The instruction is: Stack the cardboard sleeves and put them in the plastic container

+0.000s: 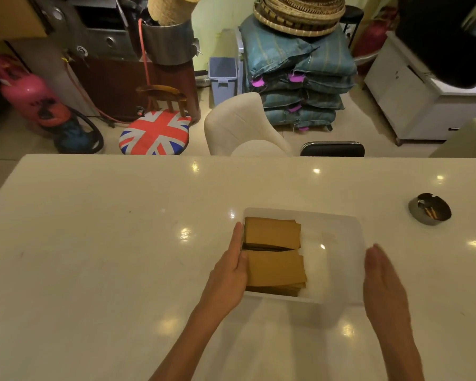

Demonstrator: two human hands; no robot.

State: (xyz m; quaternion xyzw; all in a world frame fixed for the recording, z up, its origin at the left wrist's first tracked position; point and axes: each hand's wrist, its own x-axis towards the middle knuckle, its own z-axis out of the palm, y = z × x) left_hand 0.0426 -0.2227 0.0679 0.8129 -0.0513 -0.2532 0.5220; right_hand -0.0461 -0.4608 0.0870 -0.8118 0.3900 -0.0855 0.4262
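While the left hand (231,266) lies flat against the container's (338,235) left side, touching the sleeves (274,253), the right hand (382,276) hovers open at its right rim, gripping nothing. Two stacks sit inside, end to end: likely light, stiff, slippery flat card, best squeezed by the edges. One ashtray (429,209) shares the desk (94,229).

Hidden and cut off

Left fingers (238,243) cover the container's (338,224) near-left wall; both forearms and the worktop (107,229) run off-frame.
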